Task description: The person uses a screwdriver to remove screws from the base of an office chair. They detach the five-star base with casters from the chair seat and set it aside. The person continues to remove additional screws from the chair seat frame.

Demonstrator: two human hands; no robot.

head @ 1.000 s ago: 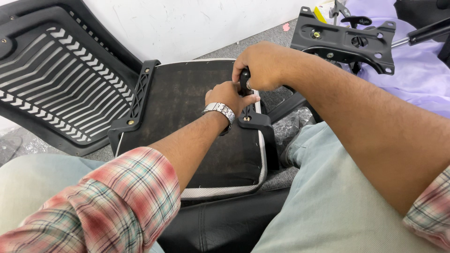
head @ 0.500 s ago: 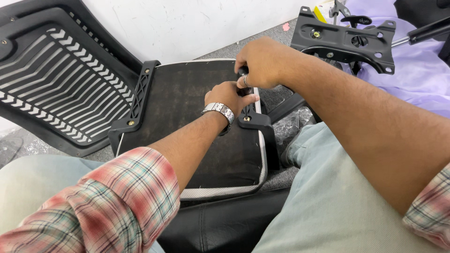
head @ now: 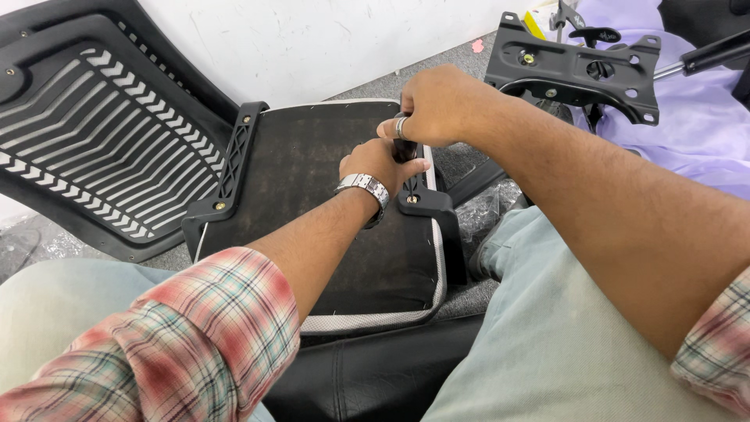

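A black screwdriver handle (head: 404, 148) is gripped from above by the right hand (head: 437, 105), whose fingers are closed around its top; a ring is seen on one finger. The left hand (head: 380, 162), with a metal wristwatch (head: 365, 186) on the wrist, is closed around the lower part of the same tool, just under the right hand and touching it. The tool is held upright over a screw (head: 412, 198) set in a black plastic armrest bracket (head: 432, 223) at the right edge of an upturned chair seat (head: 312, 195). The tip itself is hidden by the left hand, so contact with the screw cannot be told.

The seat is laid with its dark fabric underside up and a pale piped edge showing along the front and right. A second black bracket (head: 232, 168) is fixed along its left edge. To the left, a black slatted chair back (head: 94, 133) is leaned against a white wall (head: 312, 39). At the upper right, a black metal seat plate (head: 574, 70) is seen resting beside a lilac cloth (head: 695, 117). No open container is seen; only crumpled clear plastic wrapping (head: 484, 211) is found beside the right knee, and what it holds cannot be told.
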